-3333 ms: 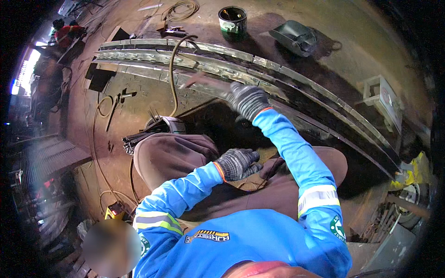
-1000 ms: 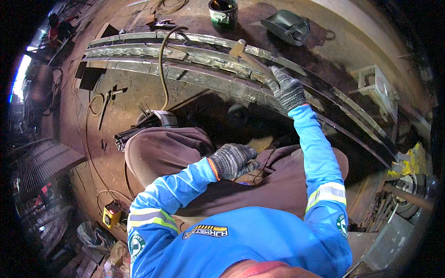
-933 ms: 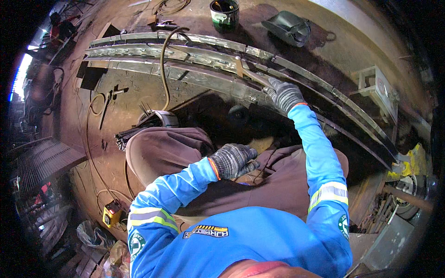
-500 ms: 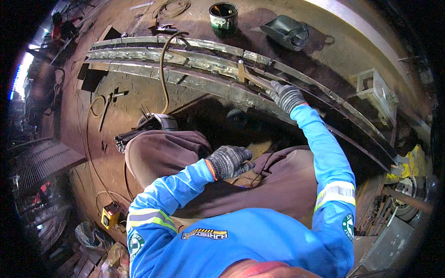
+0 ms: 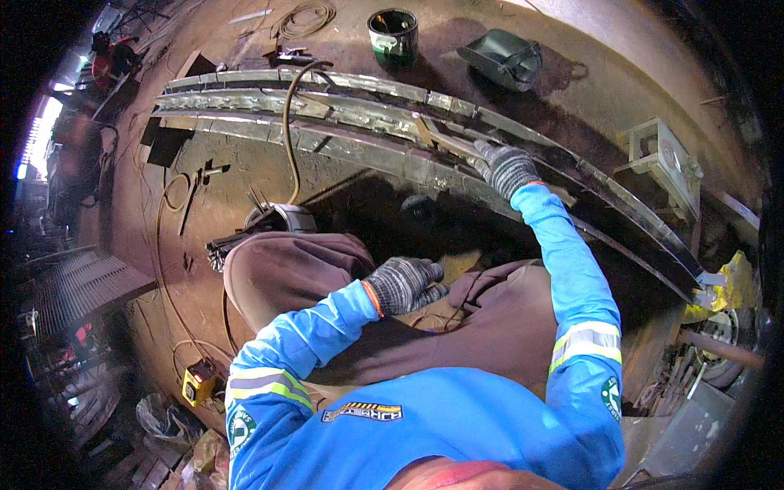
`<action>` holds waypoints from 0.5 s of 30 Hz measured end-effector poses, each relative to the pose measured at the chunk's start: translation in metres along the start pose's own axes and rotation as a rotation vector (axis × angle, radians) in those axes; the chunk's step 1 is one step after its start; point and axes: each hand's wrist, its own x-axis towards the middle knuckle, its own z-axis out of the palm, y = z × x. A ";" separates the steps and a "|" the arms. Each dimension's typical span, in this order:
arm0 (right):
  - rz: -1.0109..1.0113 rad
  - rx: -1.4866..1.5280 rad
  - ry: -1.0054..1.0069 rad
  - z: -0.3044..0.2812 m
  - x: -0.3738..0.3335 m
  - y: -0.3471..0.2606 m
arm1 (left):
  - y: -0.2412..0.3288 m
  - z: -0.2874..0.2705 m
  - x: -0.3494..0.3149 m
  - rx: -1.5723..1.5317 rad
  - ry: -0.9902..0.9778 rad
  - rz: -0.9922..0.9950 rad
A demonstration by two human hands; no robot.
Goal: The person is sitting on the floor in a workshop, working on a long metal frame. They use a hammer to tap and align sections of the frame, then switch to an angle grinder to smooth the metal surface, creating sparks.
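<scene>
Right hand gripping hammer at curved bars, left hand idling over lap

Person is sitting with knees spread, wearing striped knit gloves. Right hand (image 5: 505,170) is reaching forward, fingers wrapping round the handle end of a hammer (image 5: 454,144); grip is clamped on it. Hammer is pointing left and away from the body, its head lying over the middle of the curved metal bars (image 5: 367,118); can't tell if it's touching. Bars are running side by side across the floor (image 5: 245,175), bending down toward the right.

Left hand (image 5: 403,286) is hovering over or resting on the trousers (image 5: 441,347) (can't tell which), fingers loosely curling, thumb sitting apart from them; nothing showing in its grasp.

A brown cable (image 5: 287,122) is crossing the bars. Near the left knee, a pale bucket (image 5: 302,218) is standing beside dark rods (image 5: 233,243). Beyond the bars, a dark green bucket (image 5: 394,45) is standing upright, a dark welding mask (image 5: 505,61) lying to its right, coiled cable (image 5: 304,20) lying to its left. A white stand (image 5: 671,159) is sitting at right; a yellow box (image 5: 198,384) is sitting at lower left.
</scene>
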 end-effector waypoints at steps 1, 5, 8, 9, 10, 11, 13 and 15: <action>-0.027 -0.015 0.005 -0.001 0.001 0.001 | 0.001 -0.001 0.001 -0.008 -0.018 -0.012; -0.100 0.273 0.429 -0.002 0.002 -0.010 | -0.001 0.004 -0.003 -0.026 0.060 0.045; 0.004 0.136 0.171 0.011 -0.003 -0.010 | 0.003 -0.003 -0.001 0.006 -0.002 -0.019; 0.030 0.059 0.059 0.017 -0.003 -0.009 | 0.003 -0.002 -0.002 -0.001 0.013 -0.004; 0.142 0.095 0.011 0.020 -0.002 -0.005 | 0.003 0.000 -0.004 -0.008 0.028 0.011; 0.087 0.066 0.029 0.020 0.001 -0.003 | 0.003 0.003 -0.005 -0.020 0.046 0.023; -0.021 0.008 0.064 0.017 0.008 0.002 | 0.002 0.001 -0.004 -0.014 0.015 0.003; -0.056 0.075 0.205 0.011 0.006 -0.005 | 0.004 -0.005 -0.002 -0.018 -0.032 -0.034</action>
